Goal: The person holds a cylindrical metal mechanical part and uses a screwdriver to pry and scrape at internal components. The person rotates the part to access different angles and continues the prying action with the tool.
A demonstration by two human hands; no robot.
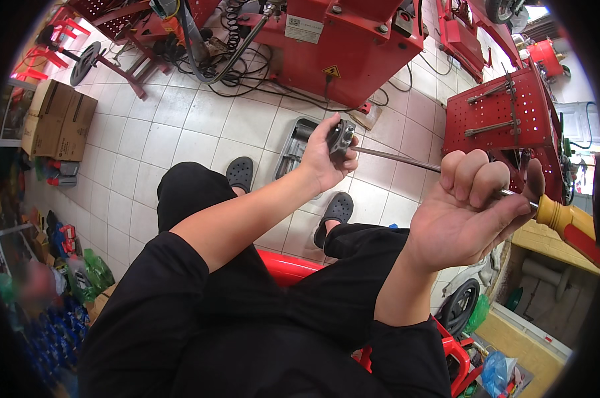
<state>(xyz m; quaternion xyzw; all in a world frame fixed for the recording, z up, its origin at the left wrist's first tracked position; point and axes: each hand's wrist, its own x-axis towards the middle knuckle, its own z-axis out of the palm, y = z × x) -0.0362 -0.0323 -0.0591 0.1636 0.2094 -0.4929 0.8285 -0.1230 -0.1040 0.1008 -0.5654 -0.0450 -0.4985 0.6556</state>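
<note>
My left hand (326, 159) is closed around a dark grey metal part that looks like a brake caliper (344, 134), held out over the floor. My right hand (462, 209) has its fingers curled round the shaft of a long screwdriver (396, 158). Its yellow and red handle sticks out to the right past my palm. The shaft points left, and its tip meets the left hand and the metal part; the exact contact is hidden by my fingers. On the floor behind the left hand lies a grey tray (280, 174), partly covered by that hand.
A red machine (353, 56) with loose black cables (247, 86) stands ahead. To the right is a red perforated cabinet (469, 136). Cardboard boxes (58, 123) are at the left. A red stool (283, 266) is under me, and a wooden-edged shelf (559, 245) stands at the lower right.
</note>
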